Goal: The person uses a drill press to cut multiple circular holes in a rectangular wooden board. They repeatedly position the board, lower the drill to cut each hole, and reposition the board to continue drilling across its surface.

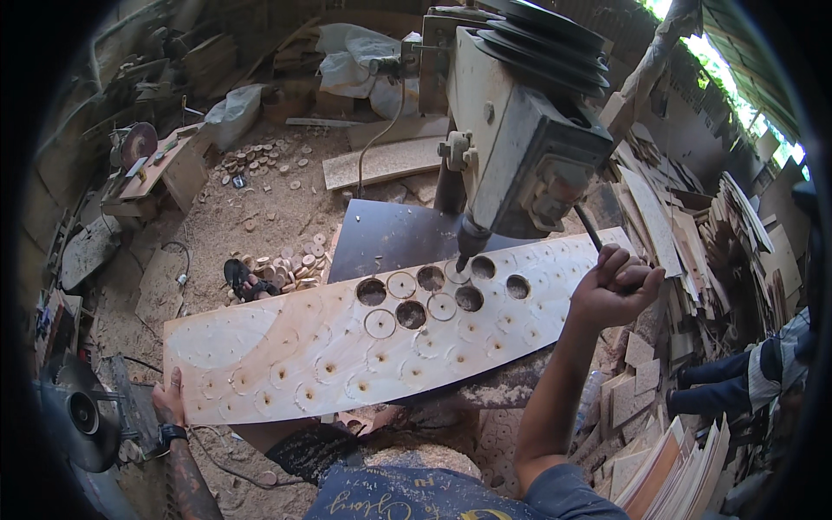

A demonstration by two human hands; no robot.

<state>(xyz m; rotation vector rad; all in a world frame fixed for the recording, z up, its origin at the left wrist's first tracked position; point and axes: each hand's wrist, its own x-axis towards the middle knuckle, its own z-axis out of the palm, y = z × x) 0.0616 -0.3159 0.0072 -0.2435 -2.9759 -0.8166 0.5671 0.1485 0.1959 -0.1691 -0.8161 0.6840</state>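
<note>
Now your right hand [615,286] curls closed on the lever [588,229]; your left hand [166,405] laps its thumb over the board [394,351], hidden fingers' grip unclear. Board's under the drill [507,143], seemingly mid-cut: hold it still, press evenly.

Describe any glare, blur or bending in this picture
Head view: black fisheye rim, the wooden board looking bowed along its lower edge; head view: daylight glares white at upper right; head view: drill press fairly crisp, upper-left clutter dim and soft.
</note>
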